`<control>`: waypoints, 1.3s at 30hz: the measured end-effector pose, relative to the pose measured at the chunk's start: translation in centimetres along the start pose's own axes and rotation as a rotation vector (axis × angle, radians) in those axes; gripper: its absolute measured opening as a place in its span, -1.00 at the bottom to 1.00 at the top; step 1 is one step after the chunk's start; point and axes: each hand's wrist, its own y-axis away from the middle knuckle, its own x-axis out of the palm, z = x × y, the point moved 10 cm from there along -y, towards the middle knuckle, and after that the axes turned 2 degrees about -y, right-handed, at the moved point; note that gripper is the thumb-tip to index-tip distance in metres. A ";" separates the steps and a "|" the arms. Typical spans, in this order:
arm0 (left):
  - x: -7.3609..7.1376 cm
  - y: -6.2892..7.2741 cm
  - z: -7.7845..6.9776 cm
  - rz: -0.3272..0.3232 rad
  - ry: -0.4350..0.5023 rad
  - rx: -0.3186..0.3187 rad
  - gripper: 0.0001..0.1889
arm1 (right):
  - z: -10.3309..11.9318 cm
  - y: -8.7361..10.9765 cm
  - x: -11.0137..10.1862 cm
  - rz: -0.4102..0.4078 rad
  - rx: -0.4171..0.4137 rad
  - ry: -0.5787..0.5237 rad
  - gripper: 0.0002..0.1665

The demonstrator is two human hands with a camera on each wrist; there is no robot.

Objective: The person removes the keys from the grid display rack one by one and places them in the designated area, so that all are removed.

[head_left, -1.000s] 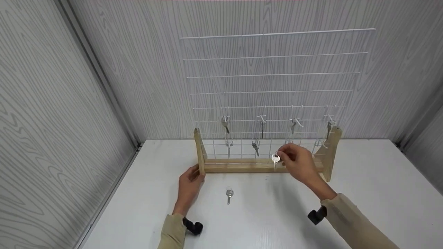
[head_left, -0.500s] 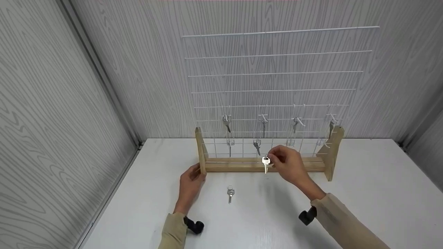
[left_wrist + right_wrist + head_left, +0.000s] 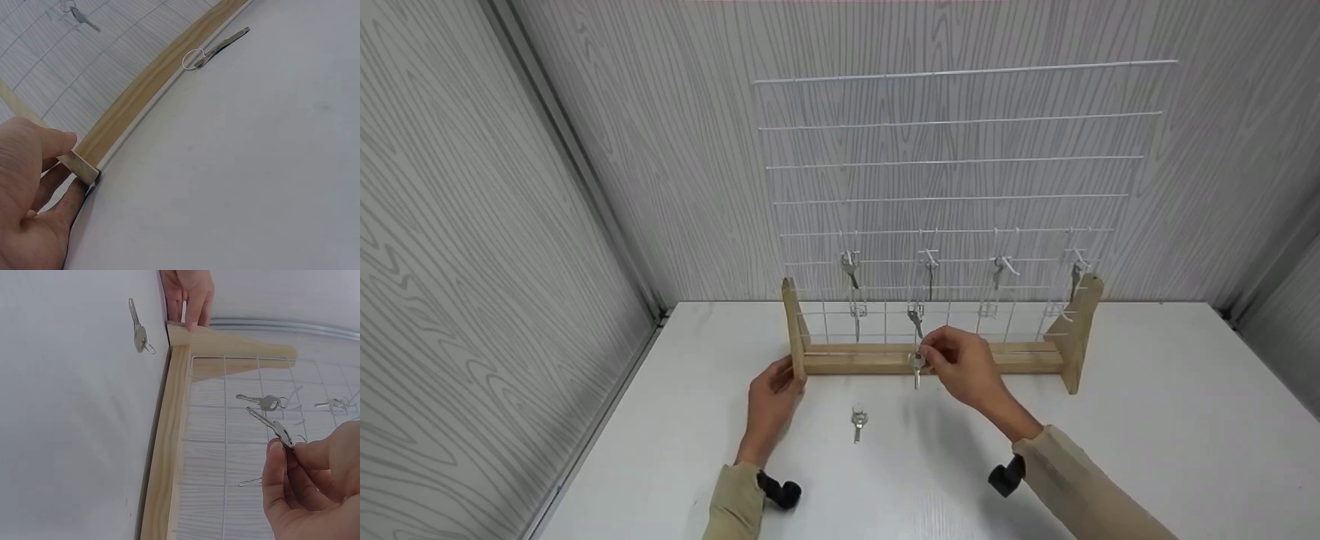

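Right hand (image 3: 966, 369) pinches 1 key (image 3: 916, 363) in front of the rack (image 3: 855, 365) the left hand (image 3: 771, 397) grips — firmness is hard to judge, but bumping that nearby hanging key (image 3: 915, 321) could cause a drop.

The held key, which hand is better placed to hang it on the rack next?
Probably the right hand: it pinches the key in front of the wire rack, while the left hand grips the wooden side support.
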 end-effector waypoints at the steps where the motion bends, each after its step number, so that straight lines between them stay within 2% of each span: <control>1: 0.0 0.0 0.0 0.000 -0.002 -0.002 -0.51 | 0.0 0.0 0.2 0.002 -0.001 -0.001 -0.92; 8: -0.2 0.0 0.2 -0.011 -0.010 -0.023 -0.51 | -0.5 0.1 1.6 0.027 0.006 -0.029 -0.95; 17: -0.1 0.1 0.4 -0.009 -0.014 -0.028 -0.51 | -2.2 0.6 3.1 0.031 0.042 -0.039 -0.95; 24: 0.1 0.3 -0.2 0.000 0.012 0.016 -0.50 | -3.0 0.9 4.0 0.047 0.042 -0.051 -0.96; 39: 0.0 0.2 -0.2 -0.005 -0.001 0.013 -0.52 | -4.3 1.3 6.3 0.088 0.069 -0.081 -0.93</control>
